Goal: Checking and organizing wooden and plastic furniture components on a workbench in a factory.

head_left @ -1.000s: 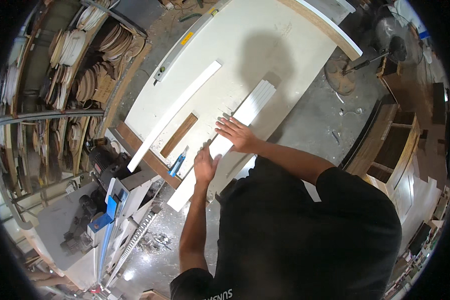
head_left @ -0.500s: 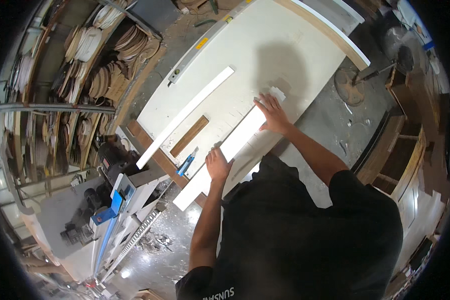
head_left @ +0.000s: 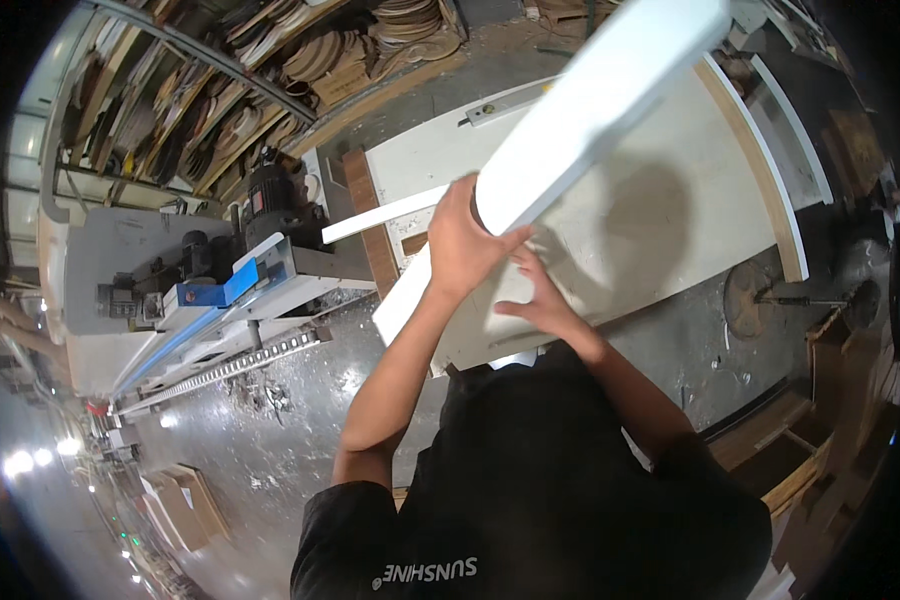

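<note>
A long white board is raised and tilted above the pale worktable, its far end large and blurred near the top of the view. My left hand is closed round its edge toward the lower end. Just right of that, my right hand is open, thumb and fingers spread, close below the board with nothing seen in it. A narrow white strip lies on the table left of my left hand, partly covered by it. A short brown wood piece shows beside that hand.
A grey spirit level lies along the table's far edge. A wood-and-white edge strip borders the right end. On the left stands a machine with blue parts, with racks of curved wood pieces behind. A pedestal fan stands at right.
The white board, earlier flat under both hands, is now lifted and tilted. My left hand has gripped it; my right hand has come off it, toward me. The view has turned. The blue knife is out of sight.
</note>
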Demonstrator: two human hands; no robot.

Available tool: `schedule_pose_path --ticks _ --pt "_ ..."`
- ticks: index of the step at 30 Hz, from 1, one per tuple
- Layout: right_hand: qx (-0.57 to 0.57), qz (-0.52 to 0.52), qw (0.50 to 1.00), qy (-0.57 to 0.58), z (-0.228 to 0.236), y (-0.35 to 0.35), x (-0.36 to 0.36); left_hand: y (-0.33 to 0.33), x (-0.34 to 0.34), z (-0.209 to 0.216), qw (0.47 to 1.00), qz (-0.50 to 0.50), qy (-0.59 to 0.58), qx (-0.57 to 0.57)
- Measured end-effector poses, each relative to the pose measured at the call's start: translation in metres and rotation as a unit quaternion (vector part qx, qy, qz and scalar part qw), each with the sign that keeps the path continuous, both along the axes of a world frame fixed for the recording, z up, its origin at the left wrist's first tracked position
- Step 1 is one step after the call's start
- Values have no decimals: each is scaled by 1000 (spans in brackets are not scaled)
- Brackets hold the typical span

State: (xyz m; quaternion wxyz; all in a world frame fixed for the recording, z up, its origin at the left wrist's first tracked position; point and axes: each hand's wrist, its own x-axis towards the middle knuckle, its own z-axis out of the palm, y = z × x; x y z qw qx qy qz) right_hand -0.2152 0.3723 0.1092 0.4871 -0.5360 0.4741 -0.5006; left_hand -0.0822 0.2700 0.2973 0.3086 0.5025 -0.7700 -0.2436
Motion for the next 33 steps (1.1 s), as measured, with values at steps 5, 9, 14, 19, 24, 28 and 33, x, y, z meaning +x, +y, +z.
schedule_pose_path --ticks 5,9,14,19,24,28,33 --pt "-6 130 991 -14 67 -32 28 4 10 66 933 -17 350 85" --pt "9 93 994 61 90 -42 -10 9 57 37 842 -2 526 119" --pt "-47 68 918 388 32 -28 -68 19 152 -26 658 129 730 134" --pt "6 164 851 499 -15 -8 -84 82 206 -156 553 337 746 156" --pt "-19 190 817 544 -71 11 -87 148 248 -275 474 423 718 284" --pt "34 178 802 569 -83 23 -95 187 254 -263 677 390 400 480" --pt "35 153 794 588 -89 35 -101 155 229 -196 929 203 -170 259"
